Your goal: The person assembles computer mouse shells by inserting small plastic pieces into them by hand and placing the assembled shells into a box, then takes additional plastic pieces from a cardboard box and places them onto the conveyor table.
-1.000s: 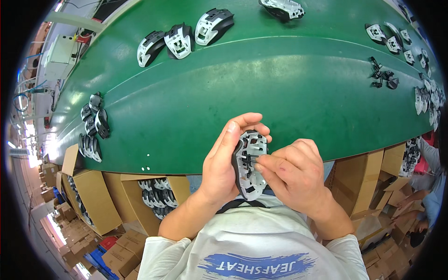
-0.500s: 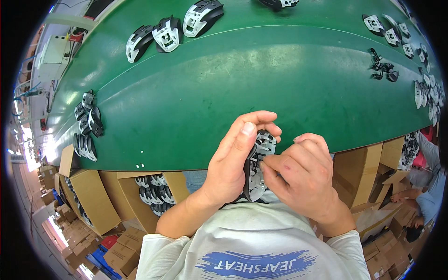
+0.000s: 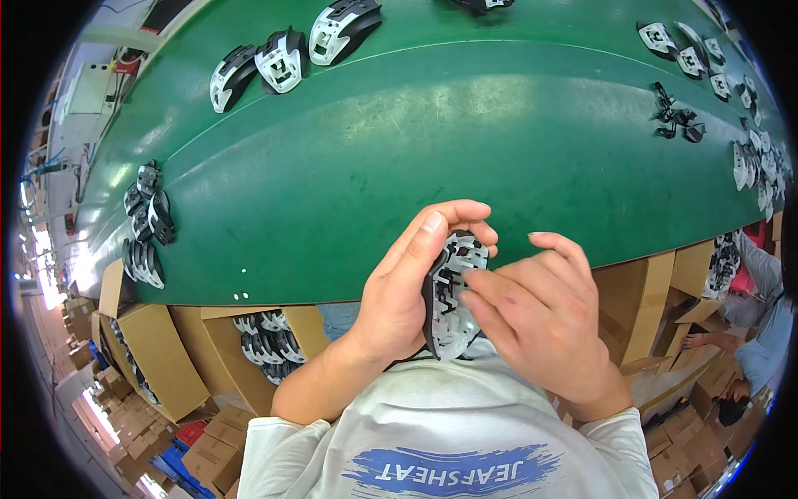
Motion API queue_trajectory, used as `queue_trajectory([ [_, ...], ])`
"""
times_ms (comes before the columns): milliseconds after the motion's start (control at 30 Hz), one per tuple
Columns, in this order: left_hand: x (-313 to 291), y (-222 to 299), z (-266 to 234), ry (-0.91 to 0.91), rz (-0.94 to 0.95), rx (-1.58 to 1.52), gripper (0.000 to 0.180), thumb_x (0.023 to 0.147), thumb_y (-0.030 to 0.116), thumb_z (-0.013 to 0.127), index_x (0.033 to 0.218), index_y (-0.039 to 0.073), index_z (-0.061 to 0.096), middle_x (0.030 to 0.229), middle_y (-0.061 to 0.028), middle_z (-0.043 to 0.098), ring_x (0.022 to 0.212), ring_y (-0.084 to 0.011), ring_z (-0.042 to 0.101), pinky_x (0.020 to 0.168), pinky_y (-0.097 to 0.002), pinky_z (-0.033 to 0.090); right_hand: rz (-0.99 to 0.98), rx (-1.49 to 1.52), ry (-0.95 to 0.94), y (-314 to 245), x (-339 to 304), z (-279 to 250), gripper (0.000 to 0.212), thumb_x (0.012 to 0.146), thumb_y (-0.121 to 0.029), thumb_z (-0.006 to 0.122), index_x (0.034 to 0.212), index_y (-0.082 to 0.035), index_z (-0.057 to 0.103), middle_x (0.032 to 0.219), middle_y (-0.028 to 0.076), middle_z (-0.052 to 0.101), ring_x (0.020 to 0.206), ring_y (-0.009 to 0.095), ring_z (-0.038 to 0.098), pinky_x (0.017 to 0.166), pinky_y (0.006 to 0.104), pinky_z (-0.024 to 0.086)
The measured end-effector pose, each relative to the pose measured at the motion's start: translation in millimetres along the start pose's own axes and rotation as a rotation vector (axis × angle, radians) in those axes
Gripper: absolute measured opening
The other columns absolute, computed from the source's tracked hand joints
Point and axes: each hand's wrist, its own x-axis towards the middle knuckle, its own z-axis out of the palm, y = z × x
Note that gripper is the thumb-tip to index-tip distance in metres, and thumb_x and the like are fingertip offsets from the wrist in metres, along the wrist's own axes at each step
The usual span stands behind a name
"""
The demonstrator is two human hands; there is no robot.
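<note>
The left grip (image 3: 401, 293) holds a shell (image 3: 449, 326) (right grip (image 3: 544, 309) at its inside).

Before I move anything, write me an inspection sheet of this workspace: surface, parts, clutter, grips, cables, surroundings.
Surface: green tabletop, shiny, with a few dark marks.
Parts: held shell, black and white, inner side showing; three similar shells at the far left; small black parts toward the right.
Clutter: tiny white bits near the left front edge.
Grips: left grip wraps the held shell; right grip has its fingertips at the inner side, whether pinching anything cannot be told.
Cables: thin blue lines beyond the left end, too blurred to trace.
Surroundings: open cardboard box at lower left; another person's blue sleeve at right.
</note>
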Motion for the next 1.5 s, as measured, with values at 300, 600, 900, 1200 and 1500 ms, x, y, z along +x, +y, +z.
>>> queue_trajectory([
  [300,2.5,4.9,-3.8,0.0,-0.052,-0.146,0.052,0.117,0.041,0.035,0.139,0.0,0.058,0.119,-0.0137,0.067,0.111,-0.0233,0.067,0.095,-0.0362,0.059,-0.007,0.036,-0.096,-6.4,-7.7,-6.5,0.049,0.079,-0.026,0.088,0.125,-0.012,0.078,0.092,-0.003,0.062,0.08,0.016,0.06,0.109,0.0495,0.044],
  [600,-1.0,7.7,-3.4,-0.054,0.052,-0.019,0.052,0.117,0.04,0.035,0.142,-0.001,0.056,0.122,-0.0141,0.067,0.113,-0.0218,0.066,0.095,-0.0341,0.058,-0.072,0.081,-0.059,-12.5,-18.4,-15.6,0.046,0.08,-0.02,0.086,0.124,-0.012,0.077,0.1,-0.002,0.066,0.085,0.017,0.061,0.097,0.0451,0.047],
  [900,-7.6,-5.0,-5.6,-0.07,0.282,0.279,0.052,0.116,0.038,0.037,0.142,-0.004,0.054,0.124,-0.0148,0.066,0.115,-0.0179,0.061,0.102,-0.0336,0.05,0.023,0.147,-0.259,-29.9,-14.6,-11.9,0.039,0.08,-0.011,0.082,0.118,-0.005,0.076,0.122,0.008,0.076,0.075,0.019,0.065,0.07,0.0341,0.051],
  [1200,-4.5,-22.3,-11.6,-0.023,0.24,0.154,0.04,0.113,0.03,0.051,0.136,-0.002,0.058,0.121,-0.0135,0.068,0.113,-0.0174,0.063,0.099,-0.0323,0.052,-0.058,0.286,-0.34,-8.8,-12.3,0.0,0.031,0.086,-0.011,0.077,0.115,-0.001,0.076,0.118,0.014,0.078,0.076,0.021,0.071,0.071,0.0351,0.054],
  [1500,5.1,2.4,-21.7,0.079,0.105,-0.156,0.048,0.115,0.04,0.041,0.138,0.002,0.059,0.12,-0.0142,0.07,0.112,-0.0239,0.069,0.093,-0.0361,0.061,-0.058,0.256,-0.145,-16.2,-4.3,1.3,0.04,0.081,-0.007,0.081,0.12,-0.003,0.076,0.113,0.008,0.078,0.073,0.02,0.068,0.074,0.0346,0.053],
])
